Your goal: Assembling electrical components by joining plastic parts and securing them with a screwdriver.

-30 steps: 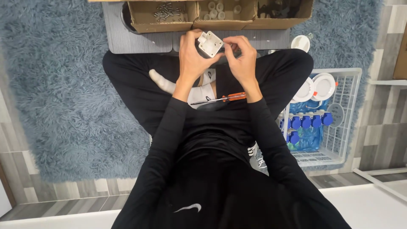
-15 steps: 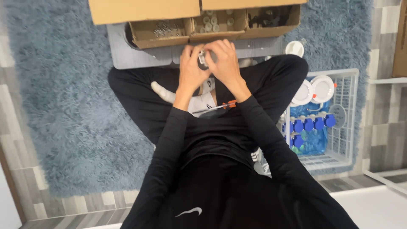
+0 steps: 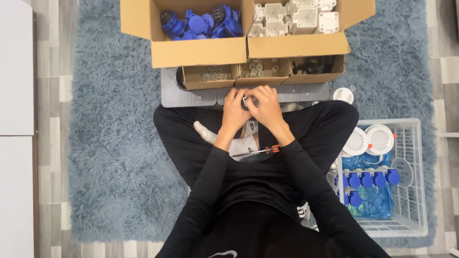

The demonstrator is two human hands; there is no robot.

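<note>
Head view: left hand [image 3: 235, 111] and right hand [image 3: 266, 108] are gripping together a small white plastic part [image 3: 249, 101], mostly hidden between the fingers; its direction is unclear. Fluffy blue rug [image 3: 114, 143] is lying beneath.

Landmark: grey tray [image 3: 191, 98] on shaggy blue-grey rug [image 3: 110, 143]. On the tray's far edge, three small open cardboard boxes in a row: screws [image 3: 212, 73] in the left one, pale round parts [image 3: 260, 68] in the middle, dark parts [image 3: 313, 65] in the right. Beyond the tray, two large cartons: blue plugs [image 3: 201, 21], white housings [image 3: 291, 16]. Right of the tray, white wire basket [image 3: 411, 172] with white discs [image 3: 368, 140] and blue caps [image 3: 366, 179]. Near side of the tray, an orange-handled screwdriver [image 3: 260, 151] on the lap
</note>
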